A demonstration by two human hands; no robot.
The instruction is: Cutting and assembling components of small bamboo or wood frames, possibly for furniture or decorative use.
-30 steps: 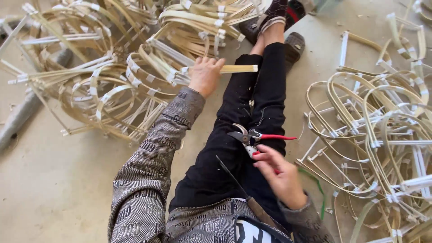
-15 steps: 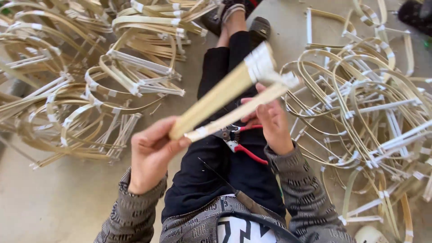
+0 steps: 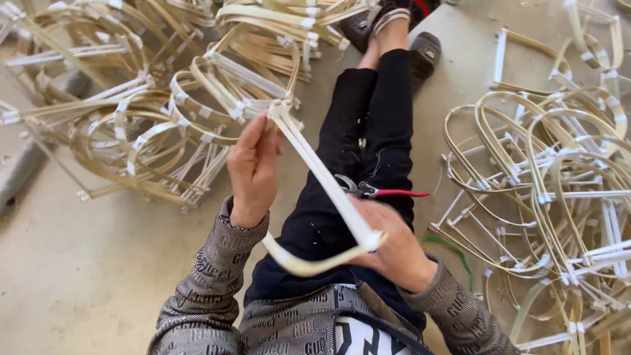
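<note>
Pale bent cane frame (image 3: 322, 181) held aslant over lap.

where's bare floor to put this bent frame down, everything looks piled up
Bare concrete floor lies left of the left hand, below the left pile of frames. A narrower strip runs between the legs and the right pile. Both piles are crowded.

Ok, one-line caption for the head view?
Seated person's left hand and right hand hold a bent bamboo frame over red-handled pruning shears, between frame piles.

Bright, even daylight; soft shadows; edges perhaps slightly blurred.
</note>
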